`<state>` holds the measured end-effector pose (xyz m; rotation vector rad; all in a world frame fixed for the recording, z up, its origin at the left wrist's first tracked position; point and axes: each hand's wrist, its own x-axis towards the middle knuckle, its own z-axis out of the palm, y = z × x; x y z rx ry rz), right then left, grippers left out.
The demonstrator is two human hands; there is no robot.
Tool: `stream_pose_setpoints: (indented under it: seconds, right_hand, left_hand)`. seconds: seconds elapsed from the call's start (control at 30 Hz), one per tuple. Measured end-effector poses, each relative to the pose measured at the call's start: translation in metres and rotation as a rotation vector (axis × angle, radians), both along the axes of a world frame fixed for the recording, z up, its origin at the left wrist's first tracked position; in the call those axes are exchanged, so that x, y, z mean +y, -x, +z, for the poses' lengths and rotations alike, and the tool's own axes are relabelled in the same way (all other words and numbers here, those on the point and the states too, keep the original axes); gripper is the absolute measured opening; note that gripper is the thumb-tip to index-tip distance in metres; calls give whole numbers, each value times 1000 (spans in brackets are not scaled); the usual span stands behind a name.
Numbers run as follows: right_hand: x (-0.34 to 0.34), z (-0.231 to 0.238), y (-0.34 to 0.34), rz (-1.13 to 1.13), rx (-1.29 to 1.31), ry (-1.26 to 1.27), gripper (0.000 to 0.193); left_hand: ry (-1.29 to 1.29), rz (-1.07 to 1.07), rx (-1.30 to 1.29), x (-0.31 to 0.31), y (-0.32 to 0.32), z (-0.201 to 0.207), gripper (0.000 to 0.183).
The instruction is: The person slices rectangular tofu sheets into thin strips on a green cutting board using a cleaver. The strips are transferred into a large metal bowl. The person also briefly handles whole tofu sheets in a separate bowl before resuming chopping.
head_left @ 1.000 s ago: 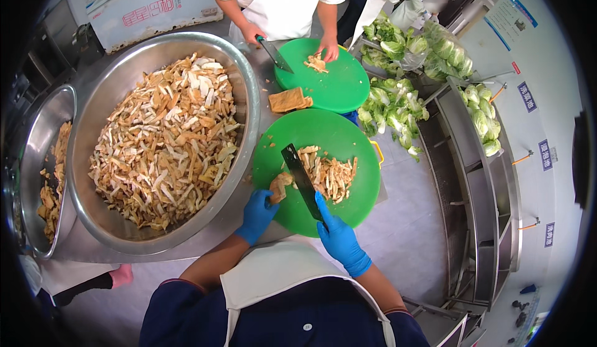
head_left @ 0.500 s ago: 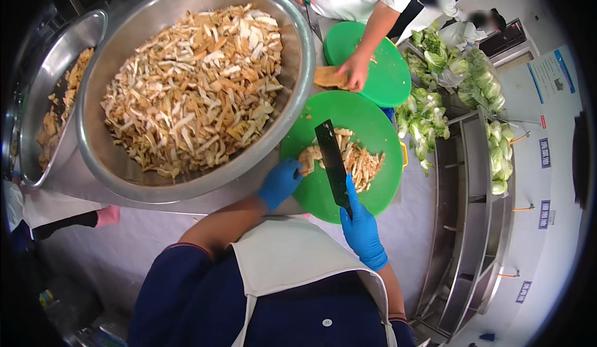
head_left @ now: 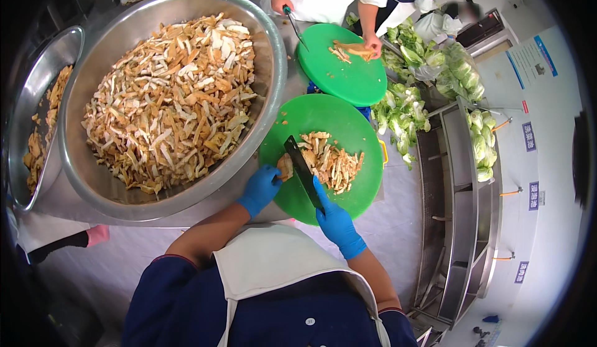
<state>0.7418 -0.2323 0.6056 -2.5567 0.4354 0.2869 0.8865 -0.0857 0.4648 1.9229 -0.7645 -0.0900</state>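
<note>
My right hand (head_left: 339,224), in a blue glove, grips a dark-bladed cleaver (head_left: 302,170) by its handle. The blade stands over the left part of a round green cutting board (head_left: 357,207). Just left of the blade, my left hand (head_left: 260,191), also gloved in blue, has its curled fingers on a brown food slab (head_left: 285,168) at the board's edge. Part of the slab is hidden behind the fingers and blade. Cut tan strips (head_left: 339,168) lie heaped to the right of the cleaver.
A large steel bowl (head_left: 280,67) full of cut strips stands to the left, beside a steel tray (head_left: 23,194) holding more. Across from me, a co-worker holds a knife (head_left: 295,25) and another slab (head_left: 359,50) at a second green board (head_left: 339,86). Leafy cabbages (head_left: 401,114) lie right.
The cleaver has shifted left across the board, up to the slab under my left hand. The co-worker's slab has moved from beside the far board onto it. The whole view has shifted slightly.
</note>
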Motion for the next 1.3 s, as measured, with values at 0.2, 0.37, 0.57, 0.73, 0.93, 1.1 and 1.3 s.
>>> stream_pose_setpoints:
  seconds: [0.2, 0.37, 0.57, 0.73, 0.93, 1.1, 1.3]
  right_hand:
    - [4, -4, 7, 14, -304, -7, 75]
    - [2, 9, -2, -5, -61, -7, 75]
    - [9, -14, 7, 8, -132, 52, 75]
    - [14, 1, 3, -3, -193, 2, 75]
    - [16, -4, 2, -7, -46, 24, 74]
    - [18, -5, 6, 28, -170, 26, 75]
    - [23, 8, 10, -3, -201, -33, 73]
  left_hand:
    - [1, -5, 37, 1, -1, 3, 17]
    - [27, -3, 78, 2, -2, 1, 14]
    - [25, 16, 28, 1, 0, -1, 16]
    - [-12, 56, 123, 5, 0, -1, 13]
    - [-24, 71, 123, 3, -2, -6, 9]
    - [62, 114, 147, 4, 1, -8, 9]
    - [-1, 140, 273, 4, 2, -5, 9]
